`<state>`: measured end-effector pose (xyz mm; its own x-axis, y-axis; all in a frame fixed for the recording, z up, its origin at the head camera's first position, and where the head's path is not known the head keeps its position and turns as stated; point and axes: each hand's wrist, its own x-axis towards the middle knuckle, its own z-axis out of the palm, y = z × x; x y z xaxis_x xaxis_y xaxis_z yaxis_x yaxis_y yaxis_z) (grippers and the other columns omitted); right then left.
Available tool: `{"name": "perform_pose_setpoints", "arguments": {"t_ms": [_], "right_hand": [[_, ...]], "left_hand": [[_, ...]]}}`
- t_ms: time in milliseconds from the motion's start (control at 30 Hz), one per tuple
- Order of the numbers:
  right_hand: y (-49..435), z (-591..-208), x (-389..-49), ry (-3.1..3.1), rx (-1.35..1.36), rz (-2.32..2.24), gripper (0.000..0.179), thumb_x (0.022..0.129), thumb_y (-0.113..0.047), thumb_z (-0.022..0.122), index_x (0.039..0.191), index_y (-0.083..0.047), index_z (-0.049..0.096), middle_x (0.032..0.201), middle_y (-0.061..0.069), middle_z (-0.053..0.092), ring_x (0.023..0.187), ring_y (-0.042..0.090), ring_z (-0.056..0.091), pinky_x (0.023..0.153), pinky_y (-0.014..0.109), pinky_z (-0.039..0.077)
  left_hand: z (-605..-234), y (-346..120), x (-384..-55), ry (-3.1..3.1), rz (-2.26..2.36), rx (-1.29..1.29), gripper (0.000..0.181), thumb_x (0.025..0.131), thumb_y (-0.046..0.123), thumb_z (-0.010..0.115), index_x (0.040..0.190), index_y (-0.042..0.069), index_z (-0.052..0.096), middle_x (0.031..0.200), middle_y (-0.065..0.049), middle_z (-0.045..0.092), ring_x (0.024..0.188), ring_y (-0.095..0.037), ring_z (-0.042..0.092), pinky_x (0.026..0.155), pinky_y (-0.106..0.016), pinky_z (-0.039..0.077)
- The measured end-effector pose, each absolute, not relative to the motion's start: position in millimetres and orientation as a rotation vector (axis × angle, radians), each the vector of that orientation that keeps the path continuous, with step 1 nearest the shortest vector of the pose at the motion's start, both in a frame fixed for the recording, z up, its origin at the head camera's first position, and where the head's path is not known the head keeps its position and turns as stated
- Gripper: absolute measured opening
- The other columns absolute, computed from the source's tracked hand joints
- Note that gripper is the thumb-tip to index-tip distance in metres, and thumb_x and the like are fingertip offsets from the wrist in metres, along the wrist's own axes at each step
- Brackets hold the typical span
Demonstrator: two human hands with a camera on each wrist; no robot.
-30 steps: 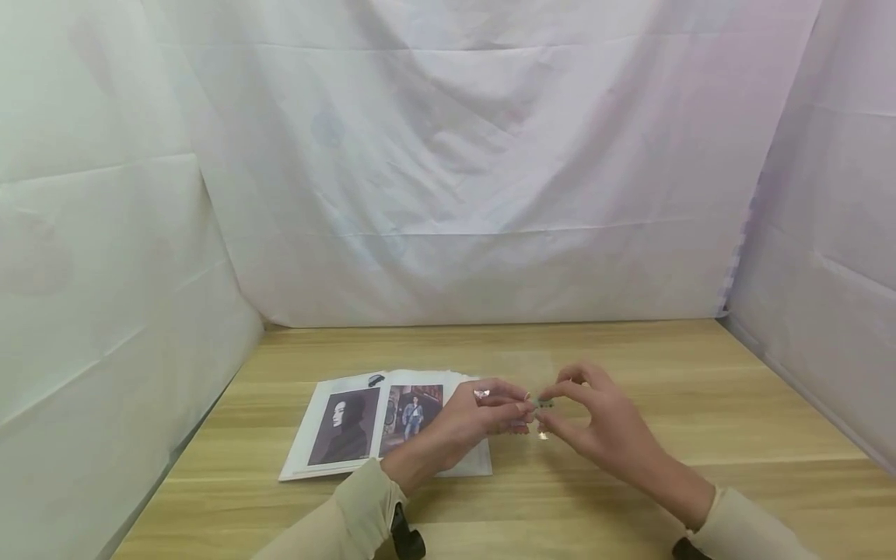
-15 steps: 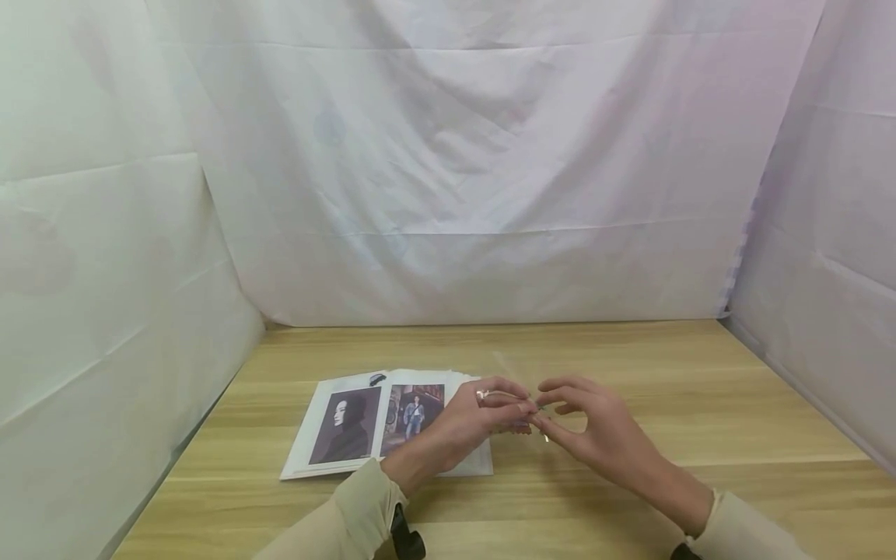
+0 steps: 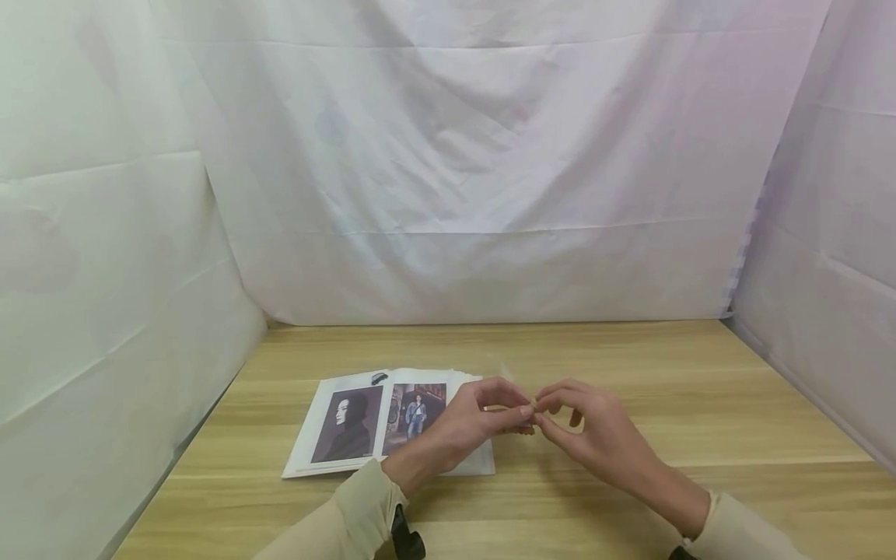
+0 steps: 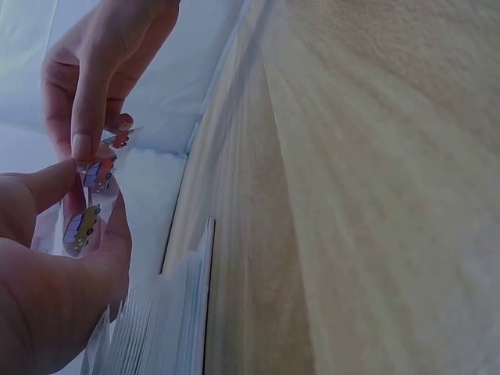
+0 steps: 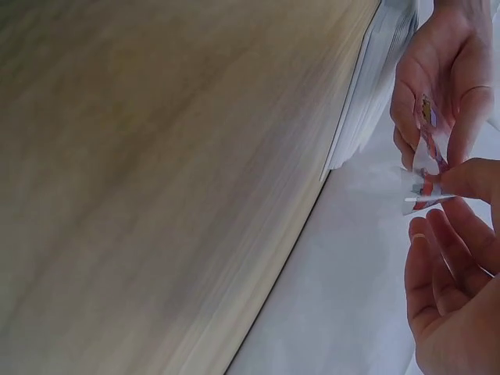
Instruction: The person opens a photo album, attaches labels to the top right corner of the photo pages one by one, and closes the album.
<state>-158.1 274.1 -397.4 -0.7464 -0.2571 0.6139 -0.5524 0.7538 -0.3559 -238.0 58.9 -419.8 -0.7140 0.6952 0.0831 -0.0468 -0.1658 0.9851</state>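
Between both hands, raised over the table, is a clear sticker sheet (image 4: 80, 228) printed with small colourful vehicles. My left hand (image 3: 470, 416) pinches it between thumb and fingers. Fingertips of my right hand (image 3: 600, 424) pinch its edge, right against the left fingertips. In the right wrist view, a bent, see-through end of the sheet (image 5: 422, 187) sticks out past the right thumb. From the head, the fingers hide most of the sheet. Left of the hands lies an open photo album (image 3: 299, 460), partly covered by my left forearm.
The album shows a dark portrait (image 3: 348, 424) and a street photo of a standing figure (image 3: 414, 416). A small dark car picture (image 3: 379, 379) is at the top of its left page. White cloth (image 3: 448, 155) surrounds the wooden table (image 3: 665, 365) at the back and sides.
My right thumb and fingers have drawn together at the sheet's edge and now meet the left fingertips. The sheet has tilted, and its coloured prints are less visible from the head. The album stays put.
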Motion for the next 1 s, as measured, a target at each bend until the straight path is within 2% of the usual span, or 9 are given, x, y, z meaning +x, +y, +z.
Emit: {"name": "perform_pose_setpoints", "arguments": {"t_ms": [233,533,833,1000], "right_hand": [[274.2,-396.2,-157.0,-2.449,0.563,0.723,0.022,0.091,-0.008,0.087,0.093,-0.029,0.08,0.109,-0.014,0.079,0.09,0.006,0.07,0.065,0.023,0.056],[279.5,-395.6,-159.4,-2.439,0.531,0.717,0.023,0.093,-0.008,0.084,0.087,-0.03,0.08,0.107,-0.014,0.08,0.089,0.001,0.067,0.062,0.023,0.053],[277.4,-398.3,-159.4,-2.425,0.541,0.668,0.012,0.088,-0.022,0.092,0.095,-0.027,0.083,0.108,-0.009,0.081,0.091,0.009,0.071,0.061,0.022,0.054],[276.6,-397.8,-159.8,-2.43,0.544,0.67,0.014,0.088,-0.016,0.091,0.093,-0.027,0.083,0.109,-0.008,0.081,0.092,0.008,0.072,0.061,0.022,0.054]], "left_hand": [[-421.2,59.4,-238.6,1.603,1.927,0.763,0.021,0.1,0.011,0.079,0.119,0.002,0.074,0.116,-0.011,0.08,0.097,-0.021,0.081,0.097,-0.038,0.065],[-421.7,56.6,-237.2,1.661,1.902,0.759,0.029,0.102,0.01,0.076,0.131,0.008,0.072,0.122,-0.013,0.077,0.1,-0.023,0.081,0.096,-0.037,0.065],[-421.0,55.9,-236.7,1.668,1.887,0.793,0.028,0.103,0.012,0.075,0.13,0.01,0.073,0.124,-0.01,0.078,0.105,-0.024,0.08,0.097,-0.036,0.065],[-422.3,55.9,-237.4,1.661,1.891,0.809,0.028,0.103,0.011,0.074,0.131,0.008,0.072,0.127,-0.011,0.078,0.11,-0.025,0.079,0.099,-0.036,0.064]]}}
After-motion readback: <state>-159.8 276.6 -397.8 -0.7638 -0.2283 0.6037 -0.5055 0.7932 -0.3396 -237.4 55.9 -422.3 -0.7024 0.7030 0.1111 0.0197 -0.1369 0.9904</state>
